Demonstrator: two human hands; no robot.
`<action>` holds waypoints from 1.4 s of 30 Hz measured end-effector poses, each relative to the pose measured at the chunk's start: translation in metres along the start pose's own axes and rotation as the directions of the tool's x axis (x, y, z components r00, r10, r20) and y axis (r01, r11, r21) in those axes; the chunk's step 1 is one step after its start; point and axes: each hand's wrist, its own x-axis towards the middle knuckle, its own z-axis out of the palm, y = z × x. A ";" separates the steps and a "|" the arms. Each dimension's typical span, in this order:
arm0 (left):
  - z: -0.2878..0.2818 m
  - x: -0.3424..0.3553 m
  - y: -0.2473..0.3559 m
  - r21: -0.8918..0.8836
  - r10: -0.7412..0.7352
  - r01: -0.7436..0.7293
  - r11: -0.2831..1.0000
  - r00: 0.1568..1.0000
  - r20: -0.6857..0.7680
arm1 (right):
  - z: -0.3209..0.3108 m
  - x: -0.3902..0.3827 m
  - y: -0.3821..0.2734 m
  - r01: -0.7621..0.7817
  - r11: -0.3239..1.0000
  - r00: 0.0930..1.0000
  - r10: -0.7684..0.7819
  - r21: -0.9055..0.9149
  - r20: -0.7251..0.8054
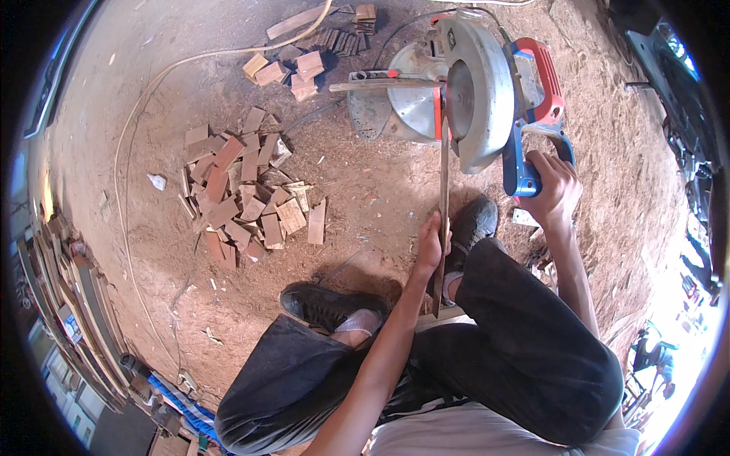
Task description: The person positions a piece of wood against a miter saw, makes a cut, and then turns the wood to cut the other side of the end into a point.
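A miter saw (pixel 479 99) with a grey blade guard and a red and blue handle stands on the ground at the upper right. My right hand (pixel 553 186) is closed around the blue part of its handle. My left hand (pixel 432 242) grips a long, narrow wooden strip (pixel 444 178), which runs from near my lap up to the saw's fence beside the blade guard. The strip's far end is partly hidden by the saw. Another light wooden piece (pixel 372 87) lies across the saw's base, along the fence.
A heap of short cut wood blocks (pixel 243 186) lies on the dusty ground to the left. More blocks (pixel 304 72) and stacked pieces sit farther back. A pale cable (pixel 144 99) curves along the left. Long boards (pixel 84 304) lean at the far left. My shoes (pixel 334 308) flank the strip.
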 end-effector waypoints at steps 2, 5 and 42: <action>-0.001 0.000 0.000 0.004 0.011 -0.011 1.000 1.000 0.003 | 0.006 -0.006 0.008 -0.075 0.996 0.993 0.071 0.048 0.091; 0.003 0.000 0.000 -0.001 0.006 -0.006 1.000 1.000 0.001 | -0.002 0.003 0.001 0.010 1.000 1.000 -0.010 0.006 -0.002; 0.005 -0.009 0.007 0.156 0.032 -0.022 0.987 0.998 -0.061 | -0.007 0.004 0.000 -0.018 1.000 0.998 0.018 0.005 0.067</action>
